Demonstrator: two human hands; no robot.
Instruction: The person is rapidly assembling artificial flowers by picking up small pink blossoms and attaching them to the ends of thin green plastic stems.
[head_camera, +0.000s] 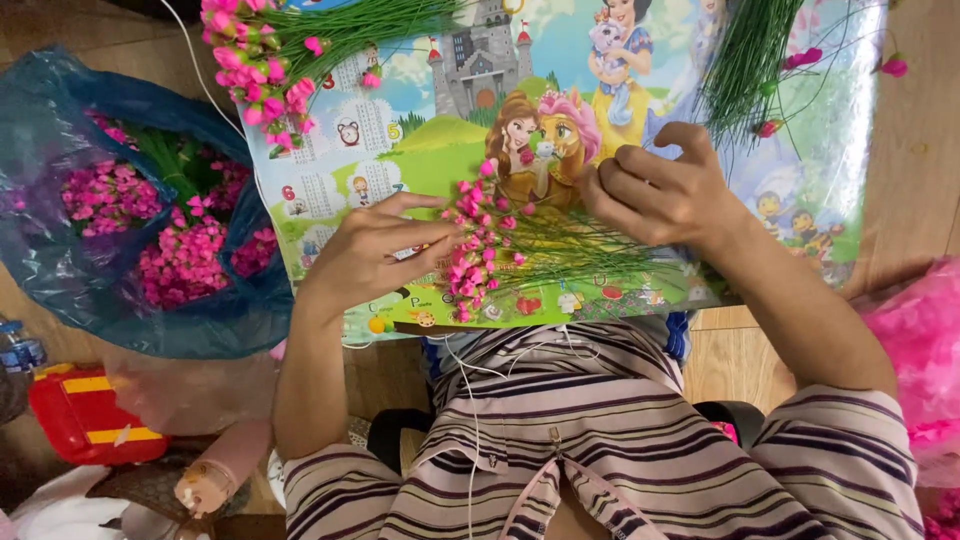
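Pink-bud stems (480, 245) — left hand (365, 255) grip closed round them.

floor: wooden boards (920, 180) | furniture: small table, cartoon-printed top (420, 150) | light: even, soft

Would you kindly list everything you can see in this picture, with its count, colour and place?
Picture board: one, colourful cartoon print, centre, serving as the work surface.
Bud stems: one bunch, pink buds on green wires, on the board between the hands.
Finished bud bundle: one, pink and green, top left of the board.
Bare green wires: one bunch, top right of the board.
Blue plastic bag: one, left, holding pink flower clusters.
Pink plastic bag: one, right edge.
Red toy: one, red with yellow, bottom left.
Striped clothing: pink, grey and dark stripes, bottom centre.
Left hand: on the bud stems, grip loose.
Right hand: fingers curled, pinching at the stems' right side.
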